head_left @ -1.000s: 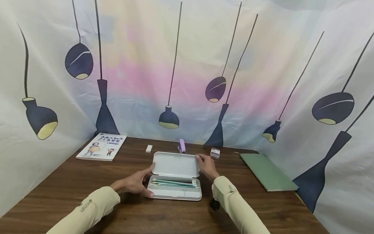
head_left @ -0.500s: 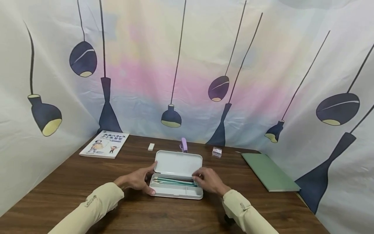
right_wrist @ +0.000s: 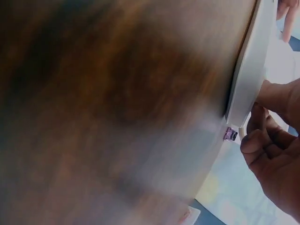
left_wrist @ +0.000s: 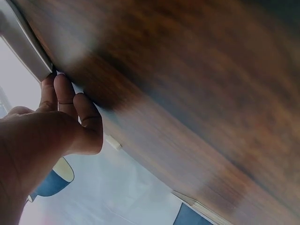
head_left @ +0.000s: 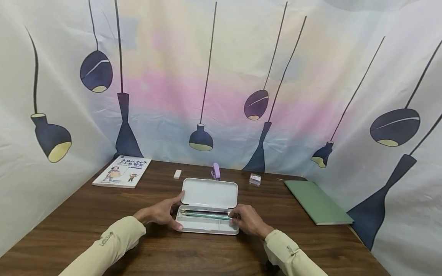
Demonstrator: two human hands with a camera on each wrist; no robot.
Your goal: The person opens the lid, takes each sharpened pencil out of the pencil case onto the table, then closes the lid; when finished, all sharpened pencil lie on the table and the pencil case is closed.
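Observation:
A white pencil case (head_left: 197,225) lies on the table, its lid (head_left: 210,193) raised at the back. Several green and dark pencils (head_left: 205,216) lie lengthwise in the rear compartment; the front compartments show bare white. My left hand (head_left: 159,212) holds the case's left side, thumb at the front corner and fingers by the lid edge. Over the right end of the case, my right hand (head_left: 251,221) has curled fingers at the pencil ends, which it covers and seems to pinch. In the right wrist view, the right thumb (right_wrist: 276,96) reaches over the case wall.
Behind the case are a white eraser (head_left: 177,174), a purple stapler (head_left: 215,171) and a small clear box (head_left: 255,179). A picture book (head_left: 122,171) lies at the back left, a green notebook (head_left: 315,203) at right. A printed curtain (head_left: 165,96) hangs behind the table.
My right hand has left the lid's right edge and come down to the pencil ends in the case. The pencils now lie more evenly in a row. My left hand stays on the case.

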